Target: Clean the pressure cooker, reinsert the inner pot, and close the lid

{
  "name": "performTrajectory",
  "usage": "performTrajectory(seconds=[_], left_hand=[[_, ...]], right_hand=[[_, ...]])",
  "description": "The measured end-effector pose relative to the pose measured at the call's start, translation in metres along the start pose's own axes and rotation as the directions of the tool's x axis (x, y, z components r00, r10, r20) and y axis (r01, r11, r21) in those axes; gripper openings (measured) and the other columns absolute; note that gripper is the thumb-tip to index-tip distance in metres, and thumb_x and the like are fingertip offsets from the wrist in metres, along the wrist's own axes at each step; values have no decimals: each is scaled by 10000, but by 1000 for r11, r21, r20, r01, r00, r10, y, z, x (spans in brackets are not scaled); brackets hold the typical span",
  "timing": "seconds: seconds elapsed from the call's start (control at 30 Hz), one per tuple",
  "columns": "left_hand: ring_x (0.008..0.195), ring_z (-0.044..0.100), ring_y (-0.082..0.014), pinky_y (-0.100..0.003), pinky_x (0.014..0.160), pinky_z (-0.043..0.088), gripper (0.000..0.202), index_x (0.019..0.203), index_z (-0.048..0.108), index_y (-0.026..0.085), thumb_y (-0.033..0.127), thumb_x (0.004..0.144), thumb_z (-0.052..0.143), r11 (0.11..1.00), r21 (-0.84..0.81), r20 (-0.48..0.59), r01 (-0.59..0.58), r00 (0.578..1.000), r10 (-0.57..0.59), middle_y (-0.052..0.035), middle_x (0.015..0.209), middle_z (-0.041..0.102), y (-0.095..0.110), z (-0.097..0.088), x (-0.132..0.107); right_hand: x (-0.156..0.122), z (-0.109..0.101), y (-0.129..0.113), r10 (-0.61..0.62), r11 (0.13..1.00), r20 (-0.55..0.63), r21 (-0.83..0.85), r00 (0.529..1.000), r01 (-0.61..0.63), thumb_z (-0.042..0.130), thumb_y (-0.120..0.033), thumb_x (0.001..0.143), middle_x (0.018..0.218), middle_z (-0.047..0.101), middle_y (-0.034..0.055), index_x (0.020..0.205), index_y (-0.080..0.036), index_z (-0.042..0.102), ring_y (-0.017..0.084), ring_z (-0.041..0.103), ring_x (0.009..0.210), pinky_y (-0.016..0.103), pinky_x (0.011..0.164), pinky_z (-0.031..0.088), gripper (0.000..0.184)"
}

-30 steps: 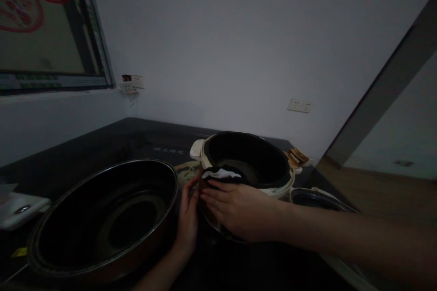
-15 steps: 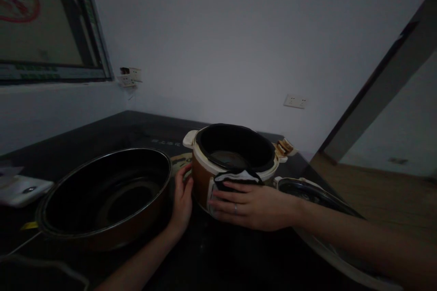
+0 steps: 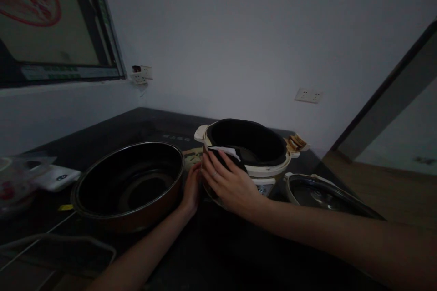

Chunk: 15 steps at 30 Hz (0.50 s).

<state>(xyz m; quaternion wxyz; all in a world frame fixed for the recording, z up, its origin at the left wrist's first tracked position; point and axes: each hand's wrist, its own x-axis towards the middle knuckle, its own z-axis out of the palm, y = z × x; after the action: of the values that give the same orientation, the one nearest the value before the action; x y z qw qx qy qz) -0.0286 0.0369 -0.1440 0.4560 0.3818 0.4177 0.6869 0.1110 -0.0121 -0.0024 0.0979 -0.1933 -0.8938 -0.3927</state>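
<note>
An electric cooker (image 3: 269, 170) with a white rim, side handles and a dark inner pot stands lidless on the black counter. My right hand (image 3: 228, 182), wearing a ring, presses a black-and-white cloth (image 3: 235, 153) against the upper front left of its outer wall. Its fingers lie close together over the cloth. My left hand (image 3: 191, 186) holds the cooker's left side with bent fingers, the tips partly hidden near the right hand. Just left of that hand sits a wide, deep pan (image 3: 133, 182), dark inside and brown outside.
A glass lid (image 3: 321, 198) lies at the cooker's right, near the counter's edge. Brownish folded material (image 3: 296, 142) rests by the right handle. At left are a white device (image 3: 61, 178), a plastic bag (image 3: 17, 186) and a yellow tag (image 3: 65, 208). Wall sockets (image 3: 309, 96) are behind.
My right hand and the cloth have moved leftward across the cooker's front, uncovering its control panel. My left hand stays at the cooker's left side. The whole view has shifted slightly.
</note>
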Motion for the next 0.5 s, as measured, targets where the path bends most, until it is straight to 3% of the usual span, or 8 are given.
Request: performTrajectory(seconds=[0.2, 0.3, 0.4, 0.5], left_hand=[[1208, 536, -227, -394, 1053, 383, 302, 1086, 596, 213, 361, 836, 515, 994, -96, -16, 50, 999, -52, -72, 1263, 604, 12, 3, -6], [1201, 537, -226, -407, 1059, 372, 287, 1072, 601, 210, 345, 836, 508, 991, -112, -34, 76, 996, -80, -77, 1253, 605, 12, 4, -4], [1206, 529, -228, -406, 1060, 365, 262, 1046, 612, 208, 306, 823, 516, 989, -115, -46, 97, 994, -103, -74, 1247, 606, 9, 4, 0], [1189, 541, -225, -393, 1044, 380, 252, 1035, 614, 202, 296, 830, 501, 988, -121, -39, 97, 994, -102, -74, 1234, 615, 7, 4, 3]], right_hand=[[-26, -8, 2, 138, 989, -48, 61, 989, -135, 484, -144, 885, 1510, 303, 192, 1411, -114, 396, 353, 302, 1385, 506, 1070, 380, 535], [-28, -11, 7, 153, 987, -75, 55, 985, -149, 416, -106, 901, 1487, 318, 229, 1436, -37, 324, 324, 313, 1384, 446, 1085, 383, 547], [-23, -11, 9, 150, 989, -97, 28, 984, -148, 360, -94, 903, 1438, 385, 256, 1363, 63, 396, 317, 358, 1361, 423, 1088, 390, 487], [-14, -6, 2, 168, 986, -110, 10, 980, -168, 362, -100, 896, 1413, 415, 264, 1323, 76, 447, 326, 386, 1343, 446, 1090, 385, 469]])
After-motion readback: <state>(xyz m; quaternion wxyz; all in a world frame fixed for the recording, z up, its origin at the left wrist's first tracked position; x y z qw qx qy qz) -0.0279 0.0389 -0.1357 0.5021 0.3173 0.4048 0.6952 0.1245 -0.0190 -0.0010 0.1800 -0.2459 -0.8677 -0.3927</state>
